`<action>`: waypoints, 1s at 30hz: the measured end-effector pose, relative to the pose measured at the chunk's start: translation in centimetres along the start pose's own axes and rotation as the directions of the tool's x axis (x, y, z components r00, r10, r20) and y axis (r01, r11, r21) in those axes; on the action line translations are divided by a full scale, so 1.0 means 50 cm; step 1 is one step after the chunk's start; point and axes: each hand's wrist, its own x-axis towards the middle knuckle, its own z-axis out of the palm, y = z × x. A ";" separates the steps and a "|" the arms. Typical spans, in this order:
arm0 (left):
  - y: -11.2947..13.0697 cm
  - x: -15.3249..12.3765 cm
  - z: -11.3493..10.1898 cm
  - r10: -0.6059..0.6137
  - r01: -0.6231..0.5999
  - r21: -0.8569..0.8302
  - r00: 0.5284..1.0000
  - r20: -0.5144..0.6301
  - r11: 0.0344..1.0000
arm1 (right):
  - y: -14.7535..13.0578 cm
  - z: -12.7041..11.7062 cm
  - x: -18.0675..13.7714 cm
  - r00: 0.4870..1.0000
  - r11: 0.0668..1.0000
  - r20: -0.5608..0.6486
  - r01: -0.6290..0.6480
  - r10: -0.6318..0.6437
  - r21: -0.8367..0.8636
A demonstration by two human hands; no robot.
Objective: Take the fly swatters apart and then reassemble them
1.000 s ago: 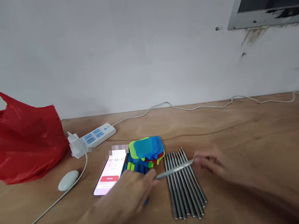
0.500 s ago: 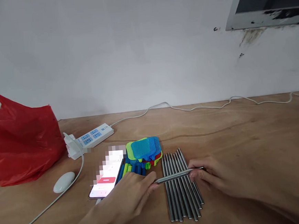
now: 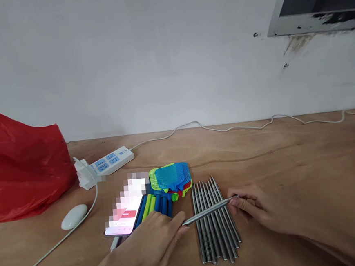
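A silver metal rod [image 3: 206, 212] is held slantwise above the table between my two hands. My left hand [image 3: 162, 234] is closed on its thicker end, at the left. With thumb and fingers, my right hand [image 3: 247, 205] pinches the thinner far end, a little higher. Several similar metal rods [image 3: 214, 236] lie side by side beneath it, their thin ends pointing away from me. Behind my left hand are blue and lime-green tube-like handles [image 3: 152, 204], partly hidden. Beyond them sits a pile of mesh fly swatter heads [image 3: 170, 177] in blue, lime green and red.
A lit phone [image 3: 123, 219] lies left of the handles. Farther left are a white mouse-shaped object [image 3: 74, 217], a white power strip [image 3: 113, 160] with a plug and cable, and a red plastic bag [image 3: 26, 169]. A wall [image 3: 160, 68] stands behind the wooden table [image 3: 274, 154].
The held rod has tilted more, its left end lower and its right end slightly higher. My left hand has moved down a little; my right hand has shifted slightly right.
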 end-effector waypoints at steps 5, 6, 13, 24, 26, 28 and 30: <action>0.024 0.013 -0.009 -0.040 0.039 -0.066 0.999 -0.014 0.997 | 0.036 0.020 0.023 0.992 0.946 -0.117 -0.006 0.047 0.323; 0.028 0.016 -0.014 -0.037 0.035 -0.091 0.999 -0.021 0.995 | 0.040 0.026 0.029 0.983 0.918 -0.170 0.001 0.073 0.397; 0.026 0.027 -0.034 0.023 -0.042 -0.211 0.995 -0.093 0.977 | 0.027 0.028 0.056 0.862 0.671 -0.325 -0.024 0.389 0.741; 0.005 0.059 -0.003 0.067 -0.075 -0.050 0.987 -0.143 0.996 | 0.129 0.018 0.089 0.864 0.979 -0.496 -0.165 0.085 -0.119; 0.003 0.059 0.003 0.080 -0.088 -0.042 0.984 -0.157 0.995 | 0.139 0.032 0.088 0.876 0.936 -0.481 -0.190 0.025 -0.297; 0.001 0.057 0.008 0.091 -0.098 -0.034 0.982 -0.164 0.995 | 0.146 0.039 0.086 0.888 0.901 -0.459 -0.210 0.014 -0.379; -0.001 0.054 0.012 0.099 -0.106 -0.030 0.981 -0.167 0.994 | 0.150 0.040 0.083 0.902 0.897 -0.432 -0.209 0.023 -0.390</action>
